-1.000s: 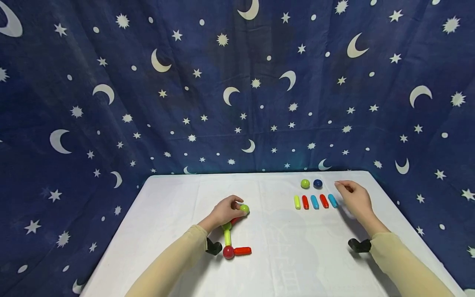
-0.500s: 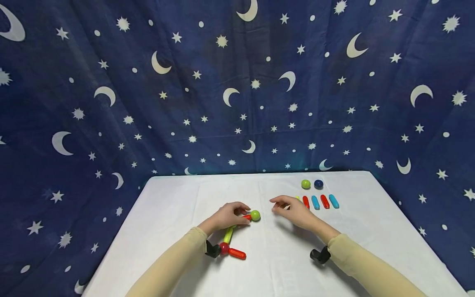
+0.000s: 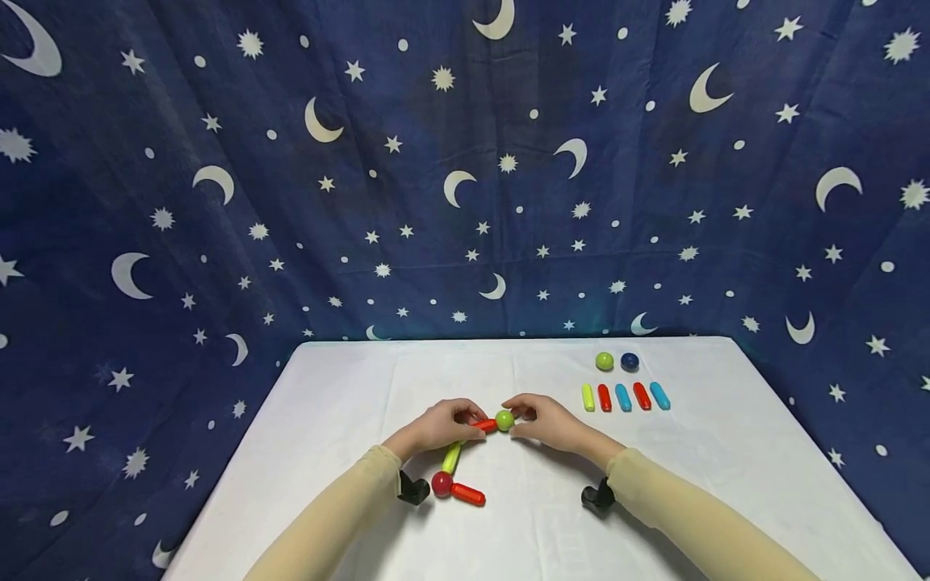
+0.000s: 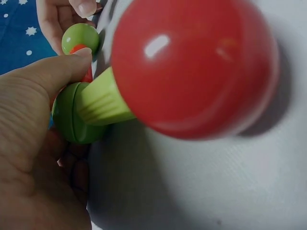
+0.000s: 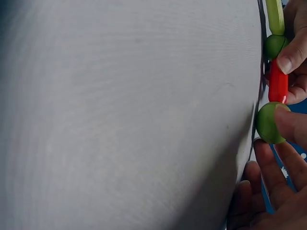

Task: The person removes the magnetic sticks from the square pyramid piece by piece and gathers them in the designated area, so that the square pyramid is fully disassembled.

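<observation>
My left hand (image 3: 438, 424) pinches a red rod (image 3: 487, 425), whose right end meets a lime-green ball (image 3: 504, 420). My right hand (image 3: 554, 424) holds that ball, thumb on the near side and fingers beyond. Another green ball (image 4: 72, 115) joins the red rod to a yellow-green rod (image 3: 452, 458); my left hand hides it in the head view. The yellow-green rod leads down to a red ball (image 3: 441, 484), from which a second red rod (image 3: 468, 494) points right. The joined pieces form a bent chain close to the white cloth.
At the back right of the white table (image 3: 349, 371) lie a loose green ball (image 3: 605, 361) and a dark blue ball (image 3: 630, 361). Before them is a row of several rods (image 3: 623, 397) in yellow, red and blue. A starry blue curtain (image 3: 407, 177) hangs behind.
My right hand has come from beside the loose rods leftward to the chain's green ball. The left hand has shifted from that ball to the red rod, and the chain has turned slightly.
</observation>
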The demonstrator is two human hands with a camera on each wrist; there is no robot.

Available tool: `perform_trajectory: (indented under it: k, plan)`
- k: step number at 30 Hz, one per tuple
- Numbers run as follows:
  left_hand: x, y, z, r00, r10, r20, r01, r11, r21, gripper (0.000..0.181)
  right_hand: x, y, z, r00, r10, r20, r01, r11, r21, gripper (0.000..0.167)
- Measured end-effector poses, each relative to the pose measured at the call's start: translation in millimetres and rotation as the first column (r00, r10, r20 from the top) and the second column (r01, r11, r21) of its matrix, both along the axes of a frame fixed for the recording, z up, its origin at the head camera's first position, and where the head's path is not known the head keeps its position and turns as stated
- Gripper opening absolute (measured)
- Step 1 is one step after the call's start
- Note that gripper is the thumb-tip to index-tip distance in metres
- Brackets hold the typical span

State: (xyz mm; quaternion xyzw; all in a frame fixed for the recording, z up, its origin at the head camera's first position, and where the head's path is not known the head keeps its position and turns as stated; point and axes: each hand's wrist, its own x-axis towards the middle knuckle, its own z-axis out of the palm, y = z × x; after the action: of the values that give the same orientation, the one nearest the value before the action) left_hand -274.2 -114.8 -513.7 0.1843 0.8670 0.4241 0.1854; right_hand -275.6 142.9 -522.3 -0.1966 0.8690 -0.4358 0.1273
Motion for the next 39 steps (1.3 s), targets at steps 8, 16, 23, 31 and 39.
perform_trajectory:
  k: [8, 16, 23, 31, 39]
  plan:
    - [-2.0, 0.1, -0.2, 1.0, 0.01, 0.024, -0.011, 1.0, 0.015, 0.019, -0.4, -3, -3.1, 1.0, -0.026, 0.017, 0.026, 1.0, -0.009, 0.04]
    - [-2.2, 0.5, -0.8, 0.999, 0.017, 0.028, -0.017, 0.999, 0.028, 0.018, -2.4, -4, -8.1, 0.998, -0.05, 0.025, 0.05, 0.999, -0.006, 0.031]
    - [-2.2, 0.8, -0.4, 0.999, 0.017, 0.047, -0.018, 1.0, 0.021, 0.017, -1.7, -4, -8.8, 0.998, -0.047, 0.051, 0.049, 0.998, -0.038, 0.028]
    - [-1.1, 1.2, 3.5, 0.999, 0.009, 0.051, -0.009, 1.0, 0.018, 0.017, -2.9, -1, -10.5, 0.997, -0.03, 0.069, 0.034, 0.998, -0.061, 0.03]
    - [-2.0, 1.3, 1.1, 0.998, 0.007, 0.059, -0.007, 1.0, -0.003, 0.017, -0.3, 1, -7.8, 0.995, -0.022, 0.094, 0.031, 0.995, -0.095, 0.03]
